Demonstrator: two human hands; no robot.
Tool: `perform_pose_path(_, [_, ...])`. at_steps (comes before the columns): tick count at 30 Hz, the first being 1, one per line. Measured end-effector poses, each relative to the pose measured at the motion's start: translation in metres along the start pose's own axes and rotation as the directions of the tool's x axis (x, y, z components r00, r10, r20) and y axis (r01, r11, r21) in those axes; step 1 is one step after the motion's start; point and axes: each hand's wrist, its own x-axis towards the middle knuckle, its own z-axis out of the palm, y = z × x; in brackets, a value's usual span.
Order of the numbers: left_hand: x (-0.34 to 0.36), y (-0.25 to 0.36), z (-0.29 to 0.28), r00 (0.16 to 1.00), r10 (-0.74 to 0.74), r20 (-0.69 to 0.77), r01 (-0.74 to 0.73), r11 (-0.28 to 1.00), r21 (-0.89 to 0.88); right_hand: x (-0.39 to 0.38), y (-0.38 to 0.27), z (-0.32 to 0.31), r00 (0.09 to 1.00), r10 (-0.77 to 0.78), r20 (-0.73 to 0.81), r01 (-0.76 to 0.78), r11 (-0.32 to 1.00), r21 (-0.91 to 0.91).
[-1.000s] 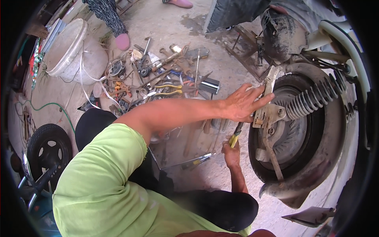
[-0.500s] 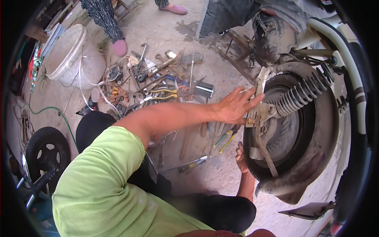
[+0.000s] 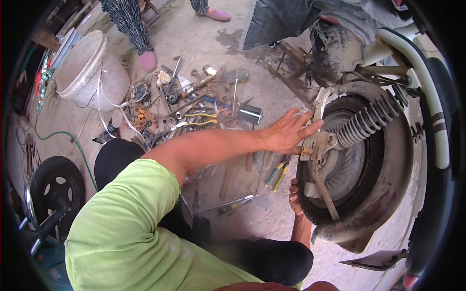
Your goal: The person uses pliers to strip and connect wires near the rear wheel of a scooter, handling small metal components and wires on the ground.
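Note:
A scooter's rear wheel with a black tyre [image 3: 318, 211] sits under a dusty mudguard [image 3: 388, 194] on the right. A coil-spring shock absorber [image 3: 371, 123] slants across it to a greyish metal bracket [image 3: 320, 145]. My left hand [image 3: 291, 132] reaches over from the left and lies against the bracket, its fingers spread. Low on the tyre's near side, my right hand [image 3: 295, 198] has its fingers curled at the rubber; part of that hand is hidden. Pliers with green and yellow handles [image 3: 276, 175] lie on the ground just left of the tyre.
Loose tools and parts, among them yellow-handled pliers [image 3: 201, 119] and a silver cylinder [image 3: 250, 114], cover the ground. A white bucket [image 3: 92, 72] stands at the far left, a spare wheel [image 3: 58, 189] below it. Another person's pink shoe [image 3: 147, 61] is behind the tools.
The view has shifted slightly, and the wheel and bracket appear a little further left. Both hands keep nearly the same places on the bracket and tyre.

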Motion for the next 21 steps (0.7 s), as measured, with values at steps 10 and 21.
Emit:
perform_pose_path(10, [0.000, -0.007, -0.002, 0.999, 0.016, 0.034, -0.017, 0.999, 0.037, 0.018, -0.043, 0.029, 0.812, 0.584, 0.017, -0.583, 0.808, 0.087])
perform_pose_path(21, [0.006, -0.001, -0.001, 0.999, 0.019, -0.039, -0.019, 1.000, -0.006, 0.003, -0.058, 0.005, 0.915, 0.373, -0.152, -0.381, 0.924, -0.026])
